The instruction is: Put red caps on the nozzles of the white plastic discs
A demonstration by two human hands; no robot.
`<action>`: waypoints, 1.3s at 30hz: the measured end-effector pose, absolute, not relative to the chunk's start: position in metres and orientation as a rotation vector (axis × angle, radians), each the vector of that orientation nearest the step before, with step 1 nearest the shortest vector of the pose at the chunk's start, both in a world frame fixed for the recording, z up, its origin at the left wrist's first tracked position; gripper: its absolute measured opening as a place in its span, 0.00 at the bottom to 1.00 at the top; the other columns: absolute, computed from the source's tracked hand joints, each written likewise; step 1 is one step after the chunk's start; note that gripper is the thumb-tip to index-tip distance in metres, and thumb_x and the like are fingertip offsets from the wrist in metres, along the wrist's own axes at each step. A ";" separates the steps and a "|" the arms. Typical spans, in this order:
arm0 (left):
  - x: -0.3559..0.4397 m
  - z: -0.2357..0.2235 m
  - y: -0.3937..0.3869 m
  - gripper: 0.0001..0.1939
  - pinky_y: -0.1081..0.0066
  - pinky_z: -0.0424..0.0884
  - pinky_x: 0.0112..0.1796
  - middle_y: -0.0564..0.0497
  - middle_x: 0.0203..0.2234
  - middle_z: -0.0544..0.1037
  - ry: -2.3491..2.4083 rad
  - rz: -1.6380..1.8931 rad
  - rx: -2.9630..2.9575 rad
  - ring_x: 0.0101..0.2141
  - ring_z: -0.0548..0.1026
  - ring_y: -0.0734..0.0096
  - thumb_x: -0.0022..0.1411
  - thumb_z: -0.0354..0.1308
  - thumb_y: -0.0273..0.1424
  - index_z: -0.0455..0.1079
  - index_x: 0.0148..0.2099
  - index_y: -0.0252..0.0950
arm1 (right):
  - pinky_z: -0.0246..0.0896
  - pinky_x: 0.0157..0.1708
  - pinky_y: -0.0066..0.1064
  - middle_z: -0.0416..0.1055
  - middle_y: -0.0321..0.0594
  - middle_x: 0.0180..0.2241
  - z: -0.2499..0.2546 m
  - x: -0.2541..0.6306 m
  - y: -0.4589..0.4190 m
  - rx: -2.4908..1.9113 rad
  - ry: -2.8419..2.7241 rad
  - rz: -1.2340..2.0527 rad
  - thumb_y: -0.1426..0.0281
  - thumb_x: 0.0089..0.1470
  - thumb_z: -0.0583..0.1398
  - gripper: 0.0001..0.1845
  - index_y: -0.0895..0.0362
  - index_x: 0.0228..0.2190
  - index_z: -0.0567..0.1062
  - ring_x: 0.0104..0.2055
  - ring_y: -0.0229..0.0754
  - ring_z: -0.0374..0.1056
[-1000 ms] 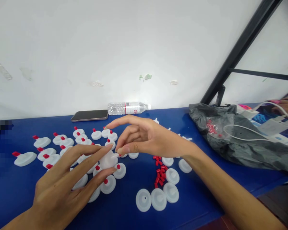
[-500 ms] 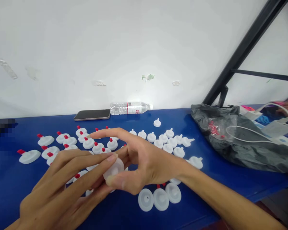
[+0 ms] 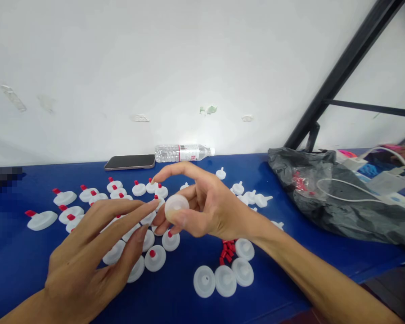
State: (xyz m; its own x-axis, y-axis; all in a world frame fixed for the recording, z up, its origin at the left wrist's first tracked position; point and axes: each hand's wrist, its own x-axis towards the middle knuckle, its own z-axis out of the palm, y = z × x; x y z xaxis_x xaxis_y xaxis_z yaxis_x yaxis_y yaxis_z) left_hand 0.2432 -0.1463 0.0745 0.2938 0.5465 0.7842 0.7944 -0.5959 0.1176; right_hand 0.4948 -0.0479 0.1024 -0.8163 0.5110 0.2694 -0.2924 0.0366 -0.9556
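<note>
My right hand (image 3: 202, 211), over the middle of the blue table, pinches a translucent white nozzle cap (image 3: 176, 204) between its thumb and fingers, the round base facing me. Its stem side is hidden behind the fingers. To the left of it, my left hand (image 3: 101, 252) has its fingers stretched out and apart, with nothing seen in it. Its fingertips are close to the held cap but not on it. Under and around my left hand lie several white nozzle caps with red tips (image 3: 155, 258). Small loose red tips (image 3: 227, 252) lie in a pile below my right wrist.
Several white caps without red tips (image 3: 250, 197) lie beyond my right forearm, and upturned caps (image 3: 226, 281) in front. A phone (image 3: 130, 162) and a water bottle (image 3: 184, 152) rest by the wall. On the right are a black plastic bag (image 3: 337, 211) and a white cable (image 3: 344, 197).
My hands have come apart: the left drew back left and down, while the right lifted up and right with the nozzle cap. The red tip pile now shows.
</note>
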 end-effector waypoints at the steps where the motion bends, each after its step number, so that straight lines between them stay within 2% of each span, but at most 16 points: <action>1: 0.244 0.076 -0.146 0.24 0.72 0.75 0.59 0.54 0.55 0.82 -1.182 -1.164 -2.286 0.52 0.82 0.72 0.82 0.59 0.18 0.75 0.71 0.47 | 0.83 0.42 0.32 0.84 0.33 0.36 0.104 0.495 -0.047 -0.233 -1.741 1.827 0.65 0.70 0.76 0.27 0.46 0.63 0.75 0.43 0.45 0.88; 5: 0.247 0.078 -0.146 0.25 0.71 0.74 0.58 0.51 0.55 0.80 -1.118 -1.118 -2.322 0.52 0.80 0.71 0.81 0.57 0.16 0.72 0.72 0.42 | 0.84 0.43 0.31 0.86 0.36 0.39 0.103 0.492 -0.039 -0.254 -1.724 1.826 0.61 0.71 0.75 0.21 0.48 0.58 0.77 0.47 0.45 0.89; 8: 0.245 0.076 -0.146 0.24 0.70 0.75 0.56 0.50 0.53 0.79 -1.124 -1.129 -2.317 0.51 0.80 0.69 0.81 0.57 0.16 0.73 0.70 0.43 | 0.83 0.41 0.29 0.84 0.39 0.44 0.099 0.486 -0.036 -0.174 -1.765 1.803 0.56 0.77 0.69 0.13 0.52 0.50 0.80 0.43 0.40 0.86; 10: 0.243 0.075 -0.148 0.23 0.69 0.75 0.57 0.50 0.54 0.79 -1.148 -1.109 -2.324 0.52 0.80 0.69 0.81 0.56 0.17 0.74 0.69 0.43 | 0.79 0.36 0.28 0.80 0.39 0.41 0.098 0.483 -0.037 -0.193 -1.814 1.739 0.54 0.82 0.62 0.20 0.55 0.40 0.80 0.35 0.37 0.79; 13: 0.242 0.073 -0.151 0.22 0.67 0.76 0.58 0.49 0.55 0.80 -1.146 -1.111 -2.330 0.53 0.80 0.68 0.81 0.55 0.17 0.74 0.68 0.43 | 0.71 0.31 0.28 0.75 0.35 0.36 0.101 0.481 -0.041 -0.306 -1.829 1.731 0.55 0.84 0.56 0.26 0.53 0.32 0.71 0.28 0.34 0.68; 16: 0.241 0.072 -0.155 0.23 0.65 0.77 0.57 0.49 0.55 0.80 -1.143 -1.106 -2.322 0.52 0.81 0.67 0.80 0.55 0.17 0.75 0.67 0.44 | 0.66 0.30 0.29 0.73 0.34 0.35 0.105 0.482 -0.044 -0.354 -1.764 1.832 0.54 0.83 0.55 0.26 0.51 0.31 0.64 0.26 0.34 0.66; 21: 0.242 0.071 -0.157 0.23 0.63 0.80 0.53 0.50 0.54 0.82 -1.166 -1.108 -2.324 0.49 0.83 0.65 0.80 0.56 0.18 0.76 0.67 0.46 | 0.66 0.29 0.30 0.70 0.33 0.32 0.110 0.484 -0.042 -0.322 -1.662 1.917 0.50 0.78 0.59 0.27 0.51 0.29 0.63 0.25 0.35 0.66; 24: 0.245 0.071 -0.157 0.24 0.62 0.80 0.53 0.51 0.53 0.83 -1.201 -1.143 -2.326 0.48 0.84 0.65 0.78 0.58 0.17 0.77 0.65 0.47 | 0.65 0.27 0.30 0.74 0.33 0.31 0.110 0.484 -0.041 -0.305 -1.566 1.972 0.53 0.74 0.63 0.20 0.50 0.34 0.67 0.24 0.36 0.65; 26: 0.248 0.072 -0.158 0.25 0.64 0.78 0.54 0.53 0.53 0.84 -1.223 -1.160 -2.332 0.48 0.84 0.67 0.76 0.59 0.15 0.78 0.64 0.48 | 0.60 0.25 0.28 0.78 0.32 0.30 0.109 0.483 -0.041 -0.303 -1.488 2.038 0.56 0.72 0.66 0.15 0.50 0.40 0.69 0.22 0.35 0.60; 29: 0.250 0.074 -0.159 0.25 0.65 0.78 0.53 0.54 0.52 0.85 -1.232 -1.199 -2.324 0.47 0.84 0.68 0.76 0.59 0.15 0.79 0.63 0.49 | 0.53 0.24 0.26 0.82 0.34 0.30 0.108 0.481 -0.042 -0.320 -1.386 2.119 0.57 0.70 0.69 0.16 0.50 0.41 0.69 0.23 0.34 0.54; 32: 0.249 0.072 -0.159 0.25 0.64 0.79 0.53 0.54 0.53 0.85 -1.250 -1.220 -2.324 0.47 0.85 0.67 0.74 0.60 0.16 0.79 0.62 0.49 | 0.62 0.27 0.27 0.86 0.39 0.34 0.108 0.480 -0.040 -0.312 -1.333 2.139 0.57 0.66 0.74 0.17 0.53 0.43 0.77 0.26 0.35 0.59; 35: 0.245 0.068 -0.157 0.29 0.62 0.81 0.59 0.50 0.58 0.81 -1.245 -1.211 -2.336 0.56 0.83 0.60 0.74 0.61 0.19 0.74 0.70 0.48 | 0.74 0.38 0.28 0.88 0.42 0.43 0.106 0.480 -0.037 -0.331 -1.435 2.099 0.62 0.60 0.80 0.22 0.55 0.52 0.85 0.35 0.37 0.74; 37: 0.243 0.064 -0.158 0.36 0.55 0.79 0.67 0.46 0.65 0.76 -1.246 -1.271 -2.348 0.66 0.77 0.52 0.74 0.62 0.23 0.66 0.79 0.48 | 0.78 0.46 0.30 0.89 0.41 0.45 0.103 0.480 -0.038 -0.341 -1.562 2.055 0.67 0.57 0.82 0.24 0.54 0.53 0.88 0.44 0.41 0.81; 39: 0.243 0.062 -0.160 0.42 0.44 0.72 0.75 0.43 0.74 0.71 -1.327 -1.369 -2.372 0.74 0.70 0.42 0.75 0.62 0.29 0.58 0.85 0.51 | 0.79 0.49 0.33 0.88 0.41 0.45 0.101 0.479 -0.043 -0.340 -1.690 1.958 0.68 0.55 0.82 0.22 0.54 0.51 0.89 0.50 0.46 0.83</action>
